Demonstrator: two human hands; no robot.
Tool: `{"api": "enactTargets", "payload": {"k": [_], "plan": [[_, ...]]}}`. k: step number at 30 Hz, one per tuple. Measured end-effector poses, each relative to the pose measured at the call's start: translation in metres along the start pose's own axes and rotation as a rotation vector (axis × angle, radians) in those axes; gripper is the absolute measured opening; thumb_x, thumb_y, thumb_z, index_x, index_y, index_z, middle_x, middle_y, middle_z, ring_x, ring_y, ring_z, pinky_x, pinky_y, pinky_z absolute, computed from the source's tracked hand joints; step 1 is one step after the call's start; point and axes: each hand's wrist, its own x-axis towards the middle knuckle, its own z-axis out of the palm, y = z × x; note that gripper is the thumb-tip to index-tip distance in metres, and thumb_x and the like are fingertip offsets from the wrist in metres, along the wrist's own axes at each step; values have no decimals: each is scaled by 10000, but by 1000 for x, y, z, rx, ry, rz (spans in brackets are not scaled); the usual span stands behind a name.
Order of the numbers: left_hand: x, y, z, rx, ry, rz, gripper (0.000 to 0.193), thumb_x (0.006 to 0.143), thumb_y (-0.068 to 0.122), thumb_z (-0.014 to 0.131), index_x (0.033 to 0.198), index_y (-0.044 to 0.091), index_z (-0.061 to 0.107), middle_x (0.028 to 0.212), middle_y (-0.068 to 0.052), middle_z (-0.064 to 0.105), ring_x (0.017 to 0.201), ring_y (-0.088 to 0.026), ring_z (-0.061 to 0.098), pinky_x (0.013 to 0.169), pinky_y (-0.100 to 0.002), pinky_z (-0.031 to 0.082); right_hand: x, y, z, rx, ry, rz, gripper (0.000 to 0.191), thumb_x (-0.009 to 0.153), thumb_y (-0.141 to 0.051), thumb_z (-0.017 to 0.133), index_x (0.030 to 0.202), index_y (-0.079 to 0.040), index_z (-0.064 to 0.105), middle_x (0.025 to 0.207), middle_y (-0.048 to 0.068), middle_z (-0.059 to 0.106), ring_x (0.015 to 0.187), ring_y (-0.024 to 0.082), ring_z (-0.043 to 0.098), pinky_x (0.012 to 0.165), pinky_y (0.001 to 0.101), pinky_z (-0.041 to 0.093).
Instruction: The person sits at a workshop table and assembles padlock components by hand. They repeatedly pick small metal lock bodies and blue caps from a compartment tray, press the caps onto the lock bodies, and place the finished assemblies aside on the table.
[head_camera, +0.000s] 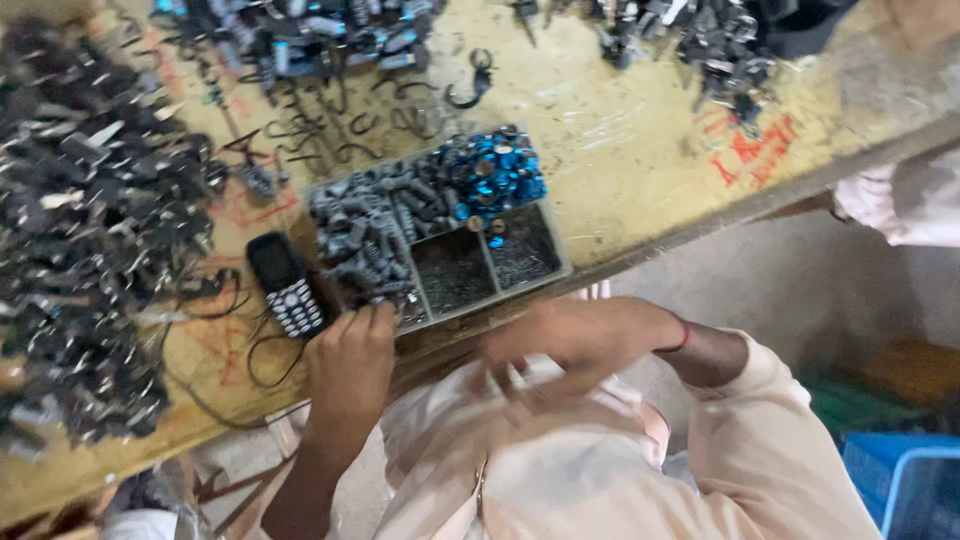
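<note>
At tray (560, 262) edge: left hand (352, 362) fingers pinched on grey parts (372, 240); right hand (570, 340) blurred, grip unclear.

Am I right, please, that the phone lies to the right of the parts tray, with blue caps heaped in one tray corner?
Not quite: the head view shows the phone lying to the left of the parts tray, not right. The blue caps are indeed heaped in one corner.

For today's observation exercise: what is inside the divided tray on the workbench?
The divided tray holds grey ridged pieces, shiny blue discs and fine dark bits. The left hand covers its near corner; anything beneath the piles is hidden.
</note>
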Motion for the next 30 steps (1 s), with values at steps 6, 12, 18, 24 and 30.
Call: {"api": "enactTargets", "payload": {"k": [6, 12, 18, 24, 30], "plan": [[1, 8, -12, -112, 213, 49, 113, 910, 168, 697, 956, 75, 652, 817, -112, 703, 770, -299, 698, 639, -440, 538, 32, -6, -7, -655, 417, 195, 205, 963, -229, 689, 1074, -61, 648, 984, 96, 641, 890, 309, 677, 677, 438, 501], [-11, 11, 6, -397, 385, -70, 182, 888, 59, 749, 1014, 39, 620, 868, -126, 676, 754, -288, 670, 675, -414, 529, 51, 28, -3, -963, 460, 198, 234, 773, -134, 647, 976, -28, 600, 959, 108, 594, 831, 267, 664, 567, 418, 488], [-13, 23, 8, -593, 377, -291, 182, 883, 75, 791, 950, 12, 634, 854, -98, 728, 690, -195, 709, 659, -342, 555, 60, 44, 1, -985, 424, 349, 193, 861, -115, 644, 1018, -27, 574, 973, 107, 590, 804, 275, 680, 577, 427, 508], [-13, 26, -18, -775, 350, -263, 137, 974, 47, 716, 1104, 11, 742, 836, -75, 738, 687, -129, 729, 630, -284, 554, 54, 36, -2, -811, 640, 268, 306, 767, -98, 676, 1045, -32, 567, 977, 149, 582, 769, 358, 676, 538, 483, 484], [-10, 27, -22, -940, 388, -269, 133, 943, 75, 720, 1068, 29, 735, 891, -85, 739, 674, -118, 731, 579, -239, 562, 49, 23, -10, -389, 813, 162, 140, 908, -79, 719, 1007, -60, 622, 924, 110, 573, 752, 278, 642, 642, 396, 530]]}}
